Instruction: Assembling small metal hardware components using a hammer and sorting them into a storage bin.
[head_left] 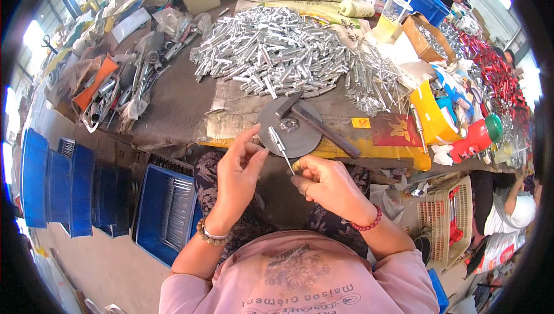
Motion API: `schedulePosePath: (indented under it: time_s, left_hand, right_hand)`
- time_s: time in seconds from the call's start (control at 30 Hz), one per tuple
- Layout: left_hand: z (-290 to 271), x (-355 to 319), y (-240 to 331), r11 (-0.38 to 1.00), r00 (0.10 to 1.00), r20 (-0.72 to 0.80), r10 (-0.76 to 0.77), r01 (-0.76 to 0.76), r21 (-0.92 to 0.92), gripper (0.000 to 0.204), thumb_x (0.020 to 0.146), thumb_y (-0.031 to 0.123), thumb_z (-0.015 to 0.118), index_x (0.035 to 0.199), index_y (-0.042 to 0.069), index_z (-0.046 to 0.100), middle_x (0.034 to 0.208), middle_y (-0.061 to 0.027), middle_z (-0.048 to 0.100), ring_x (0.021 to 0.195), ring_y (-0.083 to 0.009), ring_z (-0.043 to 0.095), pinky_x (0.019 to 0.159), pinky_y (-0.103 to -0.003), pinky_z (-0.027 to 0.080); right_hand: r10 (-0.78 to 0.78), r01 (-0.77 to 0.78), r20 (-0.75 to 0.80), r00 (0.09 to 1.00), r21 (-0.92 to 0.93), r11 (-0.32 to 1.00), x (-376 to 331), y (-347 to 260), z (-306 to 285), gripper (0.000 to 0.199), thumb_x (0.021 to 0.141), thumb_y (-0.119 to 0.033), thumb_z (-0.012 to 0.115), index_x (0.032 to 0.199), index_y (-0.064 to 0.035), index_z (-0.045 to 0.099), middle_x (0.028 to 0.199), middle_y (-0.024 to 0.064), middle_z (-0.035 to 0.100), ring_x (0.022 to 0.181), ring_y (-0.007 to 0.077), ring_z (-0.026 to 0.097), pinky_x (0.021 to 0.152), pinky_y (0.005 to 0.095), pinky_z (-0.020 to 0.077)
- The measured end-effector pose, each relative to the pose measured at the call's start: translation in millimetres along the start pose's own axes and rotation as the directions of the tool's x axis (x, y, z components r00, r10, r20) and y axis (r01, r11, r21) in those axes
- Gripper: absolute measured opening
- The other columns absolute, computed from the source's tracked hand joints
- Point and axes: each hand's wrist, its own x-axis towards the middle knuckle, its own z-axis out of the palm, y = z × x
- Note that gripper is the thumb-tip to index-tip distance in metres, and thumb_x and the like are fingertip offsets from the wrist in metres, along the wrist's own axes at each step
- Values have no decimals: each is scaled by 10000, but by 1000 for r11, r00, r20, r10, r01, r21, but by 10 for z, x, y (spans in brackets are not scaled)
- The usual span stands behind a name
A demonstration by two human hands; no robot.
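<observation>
My right hand (330, 182) pinches the lower end of a thin metal rod, which carries a silver metal sleeve (277, 139) at its upper end. The rod tilts up and left over a round grey metal disc (300, 145) at the table's near edge. Just left of the rod, my left hand (239, 171) has its thumb and forefinger apart, with nothing visible between them. A hammer (324, 129) with a dark handle rests across the disc. Beyond it spreads a large heap of short silver metal pieces (277, 48).
Thin metal rods (375, 80) lie right of the heap. A yellow container (433, 115) and a red bottle (470, 141) stand farther right. Below left, a blue crate (151, 221) holds long metal parts. A beige basket (430, 221) sits at lower right. Other people are at the right.
</observation>
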Motion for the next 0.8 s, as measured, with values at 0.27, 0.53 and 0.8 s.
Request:
schedulePosePath:
  time_s: [0.27,0.53,0.8]
  left_hand:
    - [74,-126,-50,907,973,114,-201,229,-354,654,1084,99,693,1669,58,403,1074,-73,770,900,-108,691,724,-248,583]
    - [-215,-202,3,899,993,-18,-114,95,-428,646,992,62,796,1548,50,468,1000,-13,680,806,-68,603,683,-219,500]
    - [-1868,-323,-736,975,823,-524,-218,213,-71,579,997,103,773,1505,22,506,979,-21,726,787,-79,609,708,-235,503]
  right_hand:
    - [-55,53,-48,997,-39,998,-124,51,279,202,1000,-80,790,1158,17,710,751,34,689,650,64,630,610,281,515]
    - [-151,147,-119,981,-48,988,-58,-42,385,297,975,-69,800,1262,-51,726,884,120,768,753,181,756,678,346,600]
    - [19,31,-182,983,271,962,290,359,-108,357,1098,-180,701,1433,-62,668,957,57,753,686,61,663,609,184,541]
